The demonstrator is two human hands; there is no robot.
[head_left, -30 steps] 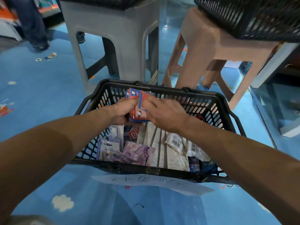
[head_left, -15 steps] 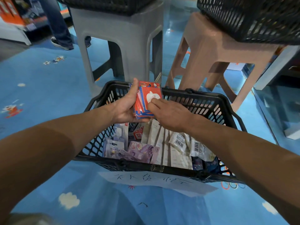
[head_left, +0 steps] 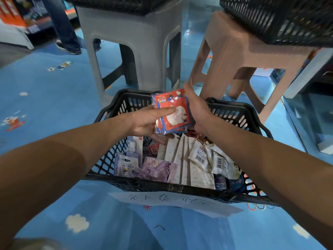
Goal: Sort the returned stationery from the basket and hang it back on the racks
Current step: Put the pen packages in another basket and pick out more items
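Observation:
A black plastic basket (head_left: 108,112) stands on the blue floor, holding several stationery packs: purple and pale blue packs at the left, white paper-backed packs in the middle, small barcoded white bags at the right. Above the basket I hold a stack of red and blue cartoon-cat packs (head_left: 173,112). My left hand (head_left: 146,121) grips the stack from the left, thumb across its front. My right hand (head_left: 196,109) wraps round the stack's right edge, its fingers hidden behind the packs.
A grey stool (head_left: 129,42) and a pinkish-brown stool (head_left: 239,51) stand just beyond the basket, each bearing a black basket. A handwritten paper label (head_left: 173,201) hangs on the near rim. A person's legs (head_left: 63,29) are at the back left. A white shelf base (head_left: 310,73) is at the right.
The stack has come up out of the basket and turned face-on to me. My right hand moved from the stack's front to its right edge. The view shifted slightly.

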